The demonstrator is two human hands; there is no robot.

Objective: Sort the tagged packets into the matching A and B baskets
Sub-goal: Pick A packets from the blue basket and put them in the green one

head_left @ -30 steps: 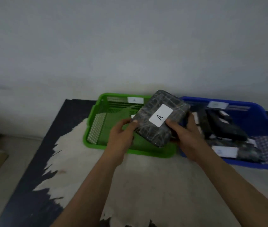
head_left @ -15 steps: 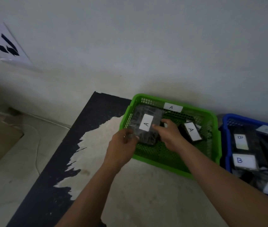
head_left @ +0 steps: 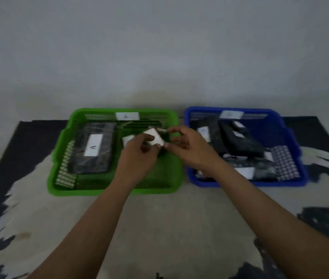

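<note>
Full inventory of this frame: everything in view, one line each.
green basket: one, green, left on table, white label on far wall
blue basket: one, blue, right of green basket, white label on far wall
large packet: one, dark with white tag, flat in green basket's left half
small packet: one, white tag showing, held over green basket
piled packets: several, dark with white tags, in blue basket; count unclear
table: one, black, worn whitish
wall: grey, behind
left hand: pinches small packet
right hand: pinches small packet
</note>
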